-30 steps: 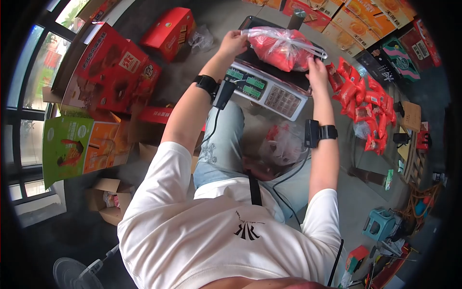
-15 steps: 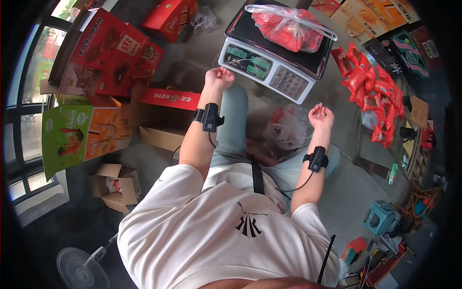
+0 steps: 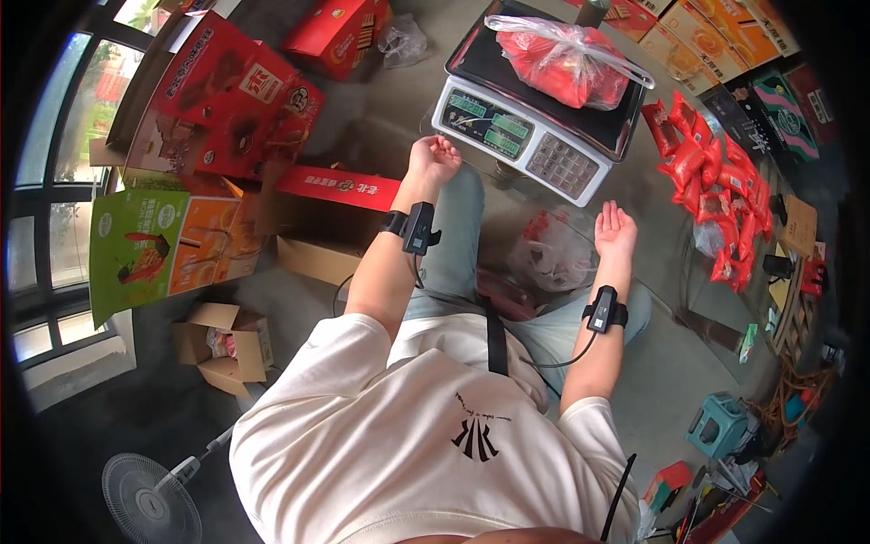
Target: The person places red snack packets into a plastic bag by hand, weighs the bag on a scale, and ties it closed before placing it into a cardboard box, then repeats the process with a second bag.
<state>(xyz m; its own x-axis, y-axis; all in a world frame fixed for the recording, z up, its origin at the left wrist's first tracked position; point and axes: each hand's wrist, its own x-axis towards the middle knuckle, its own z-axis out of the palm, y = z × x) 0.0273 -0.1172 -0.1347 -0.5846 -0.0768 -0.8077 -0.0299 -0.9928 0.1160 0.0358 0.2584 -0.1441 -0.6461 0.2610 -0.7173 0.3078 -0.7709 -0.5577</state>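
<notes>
My left hand is palm up just below the left end of the scale, its fingers loosely curled and apart, with nothing in it. Below the scale's right end, my right hand lies palm up and empty, fingers stretched out. Neither hand touches the scale. On its black tray rests a clear plastic bag of red packets, with its top knotted. A translucent bag with something red in it sits between my legs.
Red packets are piled at the right. Red cartons, a green and orange box and an open cardboard box stand at the left. A fan is at the lower left, a blue stool at the lower right.
The whole view has shifted, so the scene sits slightly farther right and lower. The fingers of my right hand have straightened from a curl; those of my left hand have loosened a little.
</notes>
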